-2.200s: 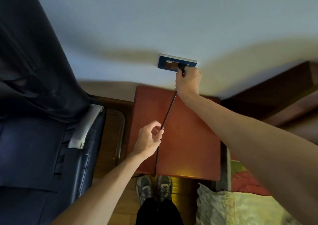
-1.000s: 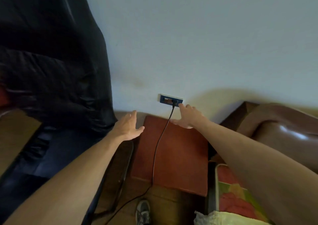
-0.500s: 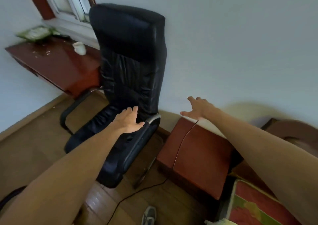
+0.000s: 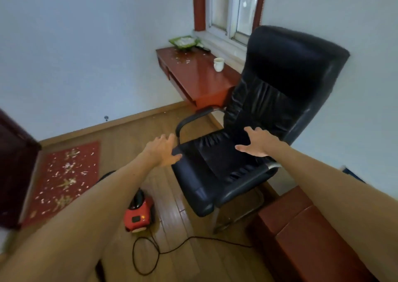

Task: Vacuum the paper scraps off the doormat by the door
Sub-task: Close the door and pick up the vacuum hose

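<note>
A red doormat [image 4: 62,180] lies on the wooden floor at the left, beside a dark door [image 4: 13,169], and is strewn with several white paper scraps [image 4: 69,166]. A red and black vacuum cleaner [image 4: 139,214] stands on the floor below my left forearm, its black cord [image 4: 150,253] looping across the boards toward the right. My left hand [image 4: 163,150] and my right hand [image 4: 257,142] are both stretched out in the air with fingers spread, holding nothing, in front of the black office chair [image 4: 247,141].
A red desk [image 4: 200,81] under the window carries a white cup [image 4: 218,64], a green dish and scattered scraps. A red-brown cabinet [image 4: 312,238] stands at the lower right. Bare wooden floor lies between the mat, vacuum and chair.
My right hand has let go of the plug at the wall socket and my left hand has released the cord. My view has swung left, bringing the chair, vacuum and doormat into sight.
</note>
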`<state>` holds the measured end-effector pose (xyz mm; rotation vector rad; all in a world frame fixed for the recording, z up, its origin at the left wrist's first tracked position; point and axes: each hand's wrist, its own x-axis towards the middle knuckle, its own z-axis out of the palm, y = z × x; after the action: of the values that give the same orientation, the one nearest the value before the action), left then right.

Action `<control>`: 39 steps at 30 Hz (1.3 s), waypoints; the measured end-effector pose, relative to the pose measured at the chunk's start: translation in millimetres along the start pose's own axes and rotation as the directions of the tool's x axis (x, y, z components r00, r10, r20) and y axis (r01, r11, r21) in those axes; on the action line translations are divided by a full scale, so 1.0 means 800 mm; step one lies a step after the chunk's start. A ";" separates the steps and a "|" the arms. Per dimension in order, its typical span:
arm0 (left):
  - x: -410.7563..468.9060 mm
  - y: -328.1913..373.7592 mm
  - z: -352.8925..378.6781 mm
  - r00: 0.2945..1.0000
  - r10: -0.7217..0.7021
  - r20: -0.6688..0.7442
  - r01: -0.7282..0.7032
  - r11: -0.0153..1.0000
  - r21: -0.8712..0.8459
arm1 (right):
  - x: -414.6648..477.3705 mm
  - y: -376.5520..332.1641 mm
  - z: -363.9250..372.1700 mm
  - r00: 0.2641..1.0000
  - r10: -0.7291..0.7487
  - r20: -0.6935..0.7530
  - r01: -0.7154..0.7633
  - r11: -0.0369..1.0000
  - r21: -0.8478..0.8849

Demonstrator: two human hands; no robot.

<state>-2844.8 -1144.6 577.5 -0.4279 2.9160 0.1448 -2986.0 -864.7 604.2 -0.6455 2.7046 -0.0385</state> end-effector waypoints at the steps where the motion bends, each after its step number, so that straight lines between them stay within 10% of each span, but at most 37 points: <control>1: -0.015 -0.028 -0.003 0.999 -0.042 -0.004 0.042 0.999 0.002 | 0.003 -0.029 -0.001 0.999 -0.033 -0.004 0.033 0.999 -0.016; 23: -0.419 -0.520 -0.039 0.844 -0.521 -0.126 0.521 0.853 -0.034 | -0.121 -0.645 0.029 0.841 -0.535 -0.082 0.518 0.839 -0.167; 39: -0.500 -0.738 -0.037 0.666 -0.737 -0.117 0.740 0.672 -0.024 | -0.053 -0.957 0.057 0.644 -0.762 0.068 0.753 0.616 -0.229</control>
<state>-2300.6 -1601.1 646.2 -1.6174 2.5732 -0.0448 -2604.2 -1528.8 658.2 -1.8494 2.2575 0.0639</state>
